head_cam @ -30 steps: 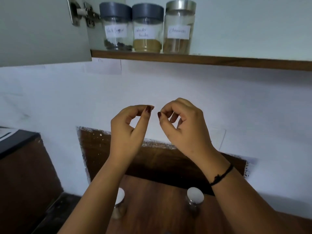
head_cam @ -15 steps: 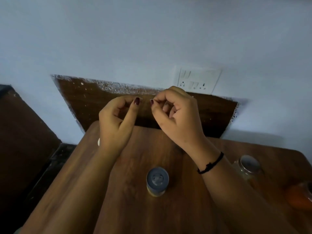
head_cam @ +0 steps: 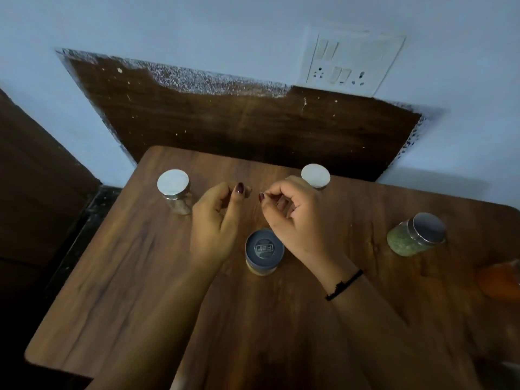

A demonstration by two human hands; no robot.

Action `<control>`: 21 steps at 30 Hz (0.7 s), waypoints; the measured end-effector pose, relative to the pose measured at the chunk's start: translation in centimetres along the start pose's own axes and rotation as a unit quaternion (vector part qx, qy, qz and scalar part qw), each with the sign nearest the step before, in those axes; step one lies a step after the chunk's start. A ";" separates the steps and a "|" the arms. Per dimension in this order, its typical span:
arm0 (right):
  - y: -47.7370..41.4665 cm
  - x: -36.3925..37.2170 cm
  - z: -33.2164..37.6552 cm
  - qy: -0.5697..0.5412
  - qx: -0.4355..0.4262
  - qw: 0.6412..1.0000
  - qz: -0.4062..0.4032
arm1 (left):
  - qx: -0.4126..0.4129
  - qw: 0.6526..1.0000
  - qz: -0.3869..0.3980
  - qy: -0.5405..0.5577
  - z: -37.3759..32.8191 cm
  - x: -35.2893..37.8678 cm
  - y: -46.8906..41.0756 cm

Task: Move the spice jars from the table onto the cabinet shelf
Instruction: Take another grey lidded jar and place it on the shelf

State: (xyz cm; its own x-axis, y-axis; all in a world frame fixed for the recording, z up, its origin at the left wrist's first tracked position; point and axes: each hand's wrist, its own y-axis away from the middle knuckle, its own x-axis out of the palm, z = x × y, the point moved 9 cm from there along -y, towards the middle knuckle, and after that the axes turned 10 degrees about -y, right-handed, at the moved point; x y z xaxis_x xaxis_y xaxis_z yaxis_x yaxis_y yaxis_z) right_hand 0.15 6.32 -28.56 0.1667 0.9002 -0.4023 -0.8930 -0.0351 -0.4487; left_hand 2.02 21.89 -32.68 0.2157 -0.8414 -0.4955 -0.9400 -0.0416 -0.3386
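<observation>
A brown wood-grain laminate counter (head_cam: 118,277) with rounded corners is standing against a pale blue wall (head_cam: 197,29), and 4 spice jars are sitting on it, well apart from each other. A dark wooden back panel (head_cam: 239,122), speckled with white paint along its top edge, is rising behind the counter. A white switch-and-socket plate (head_cam: 351,63) is sitting on the wall above it. Dark brown furniture (head_cam: 33,178) is filling the left edge.

The left hand (head_cam: 213,223) and right hand (head_cam: 298,220) are hovering over the middle of the counter, nails painted dark red. Each grip is curled together, thumb tip near forefinger, holding nothing. A black thread bracelet (head_cam: 344,285) is circling the right wrist.

Between the 2 wrists, a round glass jar with a grey plastic lid (head_cam: 264,250) is holding yellowish powder. Its lid is carrying an embossed rectangular mark, too blurred to read. A clear glass jar with a brushed steel lid (head_cam: 173,190) is standing to the left of the left hand, with pale contents showing through. A second steel-lidded jar (head_cam: 315,175) is standing behind the right hand, whose knuckles are hiding its body. A glass jar of green flakes with a dark metal lid (head_cam: 416,237) is standing further right. An orange object (head_cam: 501,280) is sitting at the counter's right edge, too blurred to identify
</observation>
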 end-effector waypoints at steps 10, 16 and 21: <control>4.9 4.5 -7.6 0.030 0.165 0.982 0.090 | -0.069 0.987 0.131 -0.057 6.9 6.1 5.0; 7.8 7.2 -10.7 0.102 0.230 0.945 0.210 | -0.134 0.969 0.193 -0.077 10.4 8.1 7.1; 8.8 7.3 -12.0 0.148 0.235 0.942 0.189 | -0.145 0.963 0.213 -0.074 10.8 8.7 8.1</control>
State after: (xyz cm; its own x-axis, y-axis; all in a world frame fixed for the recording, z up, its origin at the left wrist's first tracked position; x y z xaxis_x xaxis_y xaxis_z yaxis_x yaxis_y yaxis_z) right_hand -1.51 7.31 -45.06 -0.1526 0.6990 -0.6987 -0.9869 -0.0702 0.1454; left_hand -0.84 20.10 -48.36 -0.1912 -0.7301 -0.6561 -0.9812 0.1235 0.1485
